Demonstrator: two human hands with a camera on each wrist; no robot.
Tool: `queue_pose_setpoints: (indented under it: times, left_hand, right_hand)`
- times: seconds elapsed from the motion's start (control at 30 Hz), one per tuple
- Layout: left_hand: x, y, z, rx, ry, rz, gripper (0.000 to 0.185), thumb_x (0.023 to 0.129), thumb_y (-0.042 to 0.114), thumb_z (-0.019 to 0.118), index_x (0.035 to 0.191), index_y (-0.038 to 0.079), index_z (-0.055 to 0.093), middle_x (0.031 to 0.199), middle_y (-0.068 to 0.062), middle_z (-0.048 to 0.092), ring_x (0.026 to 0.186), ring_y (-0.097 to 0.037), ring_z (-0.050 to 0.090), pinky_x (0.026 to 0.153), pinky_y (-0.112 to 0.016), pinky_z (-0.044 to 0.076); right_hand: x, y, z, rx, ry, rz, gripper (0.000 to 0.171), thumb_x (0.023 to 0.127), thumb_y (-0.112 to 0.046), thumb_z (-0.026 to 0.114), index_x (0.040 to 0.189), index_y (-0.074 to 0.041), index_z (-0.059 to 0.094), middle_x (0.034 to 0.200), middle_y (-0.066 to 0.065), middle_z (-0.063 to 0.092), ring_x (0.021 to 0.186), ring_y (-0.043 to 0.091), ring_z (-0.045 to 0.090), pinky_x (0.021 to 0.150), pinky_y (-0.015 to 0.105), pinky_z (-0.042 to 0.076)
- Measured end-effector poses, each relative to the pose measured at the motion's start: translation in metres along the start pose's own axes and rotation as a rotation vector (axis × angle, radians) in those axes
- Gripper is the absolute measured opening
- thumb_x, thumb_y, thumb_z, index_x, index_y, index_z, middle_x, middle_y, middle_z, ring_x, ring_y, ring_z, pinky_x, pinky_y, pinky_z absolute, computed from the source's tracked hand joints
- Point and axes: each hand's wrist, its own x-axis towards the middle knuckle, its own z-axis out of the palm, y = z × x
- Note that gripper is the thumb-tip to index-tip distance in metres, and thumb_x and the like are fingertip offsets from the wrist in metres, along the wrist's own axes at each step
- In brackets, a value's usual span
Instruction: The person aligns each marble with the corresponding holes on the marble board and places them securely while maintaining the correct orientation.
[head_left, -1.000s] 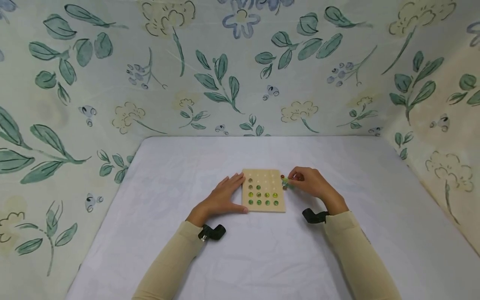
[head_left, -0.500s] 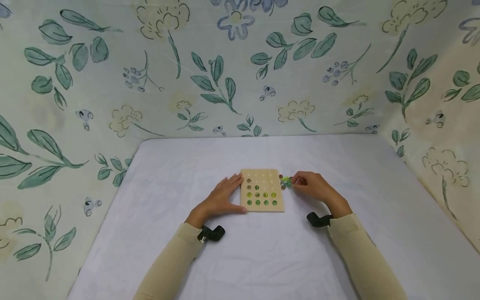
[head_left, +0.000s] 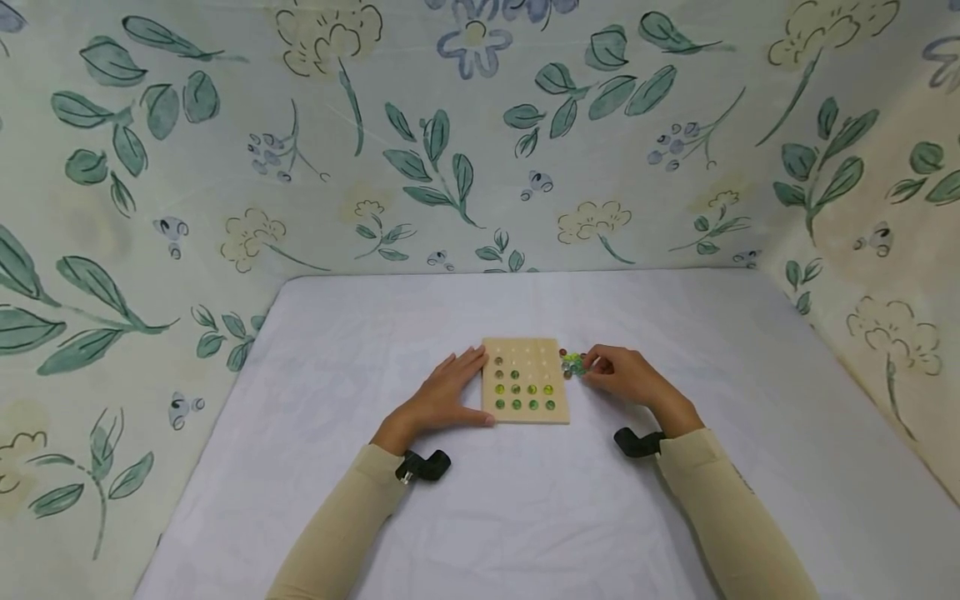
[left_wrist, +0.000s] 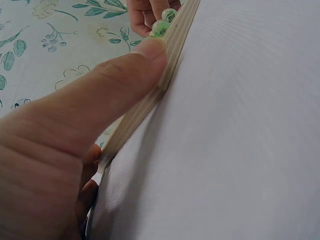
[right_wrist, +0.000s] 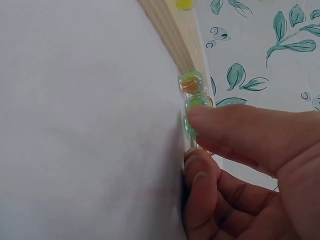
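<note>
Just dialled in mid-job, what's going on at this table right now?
A person in beige sleeves sits at a table under a white cloth. The left hand rests against the left edge of a square pale wooden board with rows of small holes, steadying it. Green and yellow glass marbles fill the two nearest rows, with a few more in the left columns; the far holes are bare. The right hand reaches into a small cluster of loose green marbles beside the board's right edge, fingertips on one.

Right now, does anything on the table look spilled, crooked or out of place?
Nothing stands out. The wooden board lies flat and square, steadied by the left hand. The loose marbles sit in one tight cluster beside its right edge, where the right hand reaches them; none has rolled away.
</note>
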Motion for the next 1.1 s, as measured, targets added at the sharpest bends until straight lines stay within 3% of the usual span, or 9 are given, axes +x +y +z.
queue_pose_setpoints:
  times: [1.1]
  left_hand:
    - [0.0016,-0.0012,0.0009,0.011,-0.008,-0.026,0.111,0.073,0.063,0.073,0.155,0.014,0.019,0.161,0.005,0.010,0.147,-0.011,0.004,0.119,-0.031,0.000]
  right_hand:
    - [0.0040,-0.0003,0.0056,-0.006,0.010,0.052,0.016,0.088,-0.014,0.070,0.101,-0.011,0.061,0.083,0.005,0.055,0.075,0.020,0.050,0.061,0.029,0.042]
